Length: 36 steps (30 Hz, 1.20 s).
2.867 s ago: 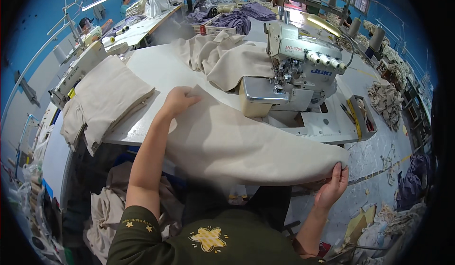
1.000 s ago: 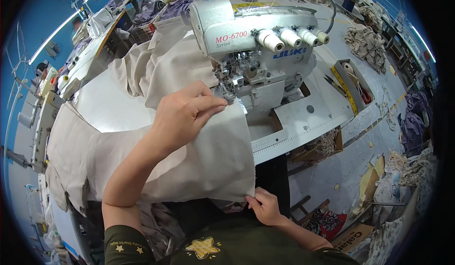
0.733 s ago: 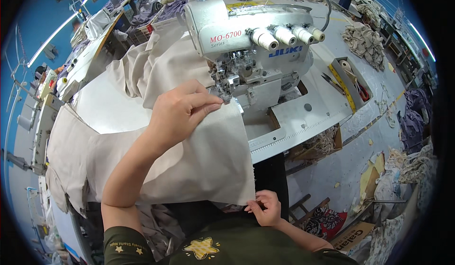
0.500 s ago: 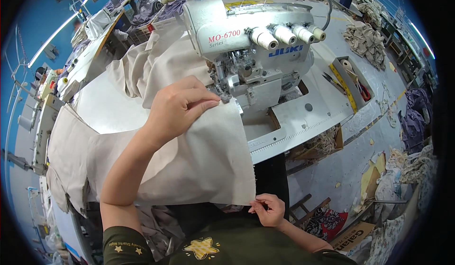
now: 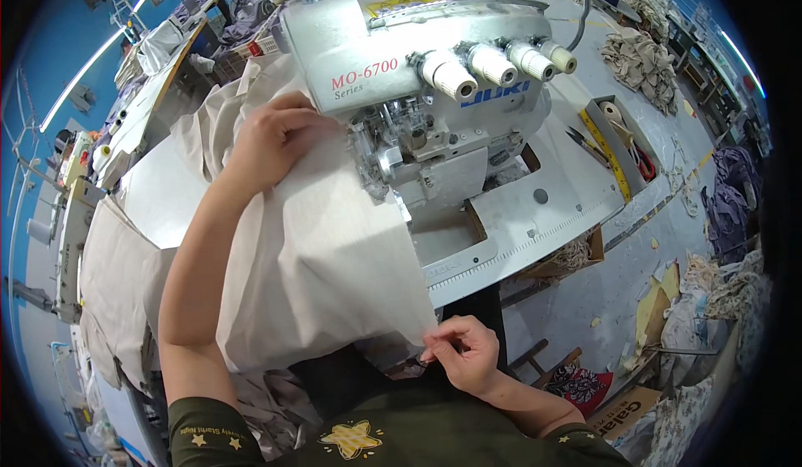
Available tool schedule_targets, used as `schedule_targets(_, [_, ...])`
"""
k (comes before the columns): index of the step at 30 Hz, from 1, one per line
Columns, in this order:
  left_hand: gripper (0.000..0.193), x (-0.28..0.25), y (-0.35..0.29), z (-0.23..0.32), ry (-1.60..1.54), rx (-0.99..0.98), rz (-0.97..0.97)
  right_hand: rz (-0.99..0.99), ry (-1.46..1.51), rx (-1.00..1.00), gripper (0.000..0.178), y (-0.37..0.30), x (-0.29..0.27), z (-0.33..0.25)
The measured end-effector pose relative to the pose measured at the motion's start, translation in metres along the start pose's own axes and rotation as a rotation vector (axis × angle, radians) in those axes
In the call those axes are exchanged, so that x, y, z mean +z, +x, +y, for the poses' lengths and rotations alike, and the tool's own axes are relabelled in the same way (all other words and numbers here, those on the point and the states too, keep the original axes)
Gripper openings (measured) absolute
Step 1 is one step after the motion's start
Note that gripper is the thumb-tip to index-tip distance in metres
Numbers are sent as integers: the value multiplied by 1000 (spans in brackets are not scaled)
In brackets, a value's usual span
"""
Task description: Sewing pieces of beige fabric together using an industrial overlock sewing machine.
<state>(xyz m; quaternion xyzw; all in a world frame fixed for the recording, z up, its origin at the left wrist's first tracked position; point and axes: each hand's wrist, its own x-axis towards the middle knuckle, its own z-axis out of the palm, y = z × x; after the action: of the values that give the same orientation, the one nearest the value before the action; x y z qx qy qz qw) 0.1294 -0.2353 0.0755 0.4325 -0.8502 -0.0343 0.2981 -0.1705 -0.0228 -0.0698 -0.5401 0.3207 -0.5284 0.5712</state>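
A beige fabric piece (image 5: 326, 258) runs from the presser foot (image 5: 378, 190) of a white overlock sewing machine (image 5: 434, 58) down toward my lap. My left hand (image 5: 271, 137) is over the fabric, just left of the needle area. Its fingers are bent toward the machine, and motion smears their tips, so a grip cannot be made out. At the lower right, my right hand (image 5: 464, 352) pinches the near right corner of the fabric between thumb and fingers. The cloth's right edge stretches from that corner up to the foot.
More beige fabric hangs over the table's left side (image 5: 113, 275) and bunches behind my left hand. Right of the machine, a tray (image 5: 622, 129) holds a thread cone and scissors, with snips (image 5: 589, 145) beside it. A box of scraps (image 5: 576, 254) is below the tabletop.
My left hand has moved away from the presser foot, up and to the left. The fabric folds more beneath it. My right hand still pinches the corner, slightly higher; the view has shifted a little.
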Motion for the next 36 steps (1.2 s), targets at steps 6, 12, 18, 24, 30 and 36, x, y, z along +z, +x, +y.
schedule_targets(6, [18,-6,18,-44,231,0,-2,-4,-22,52,11,42,12,-22])
schedule_targets(12, [15,-6,39,-61,140,-27,69,32,-51,-43,10,83,22,-36])
schedule_targets(18, [17,-19,38,-79,272,-78,127,81,-140,-158,14,118,38,-56])
schedule_targets(24, [20,-25,-1,17,161,39,452,110,-554,-437,18,127,32,-60])
schedule_targets(30, [26,-11,-47,111,211,324,-70,97,-627,-493,19,125,32,-65])
schedule_targets(36, [29,-11,-50,114,251,284,-57,120,-630,-507,19,126,35,-63])
